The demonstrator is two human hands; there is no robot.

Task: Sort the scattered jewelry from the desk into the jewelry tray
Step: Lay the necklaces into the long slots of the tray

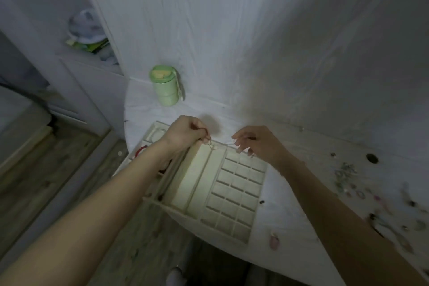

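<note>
White walls close in behind the desk (290, 195), which wears a pale wrinkled cover and curves away toward the wooden floor on the left. Your cream jewelry tray (222, 195) sits at the near left part of the desk, its near corner hanging over the rounded edge. Long slots run down its middle, a grid of small square pockets fills its right side, and a red bracelet (141, 150) lies in a compartment on its left, partly hidden by your forearm.

Both your hands hover over the far edge of the tray, a little apart. Your left hand (185, 133) has its fingers curled and pinches one end of a thin chain (214, 145); your right hand (257, 143) pinches the other end between thumb and fingertips, the remaining fingers loosely bent. The chain sags between them just above the far ends of the long slots.

Scattered jewelry (346, 176) lies well to the right on the desk, blurred into small rings and beads. A pink piece (274, 240) rests near the desk's front edge, just beside the tray's near right corner. A green lidded cup (165, 86) stands at the far side against the wall.
</note>
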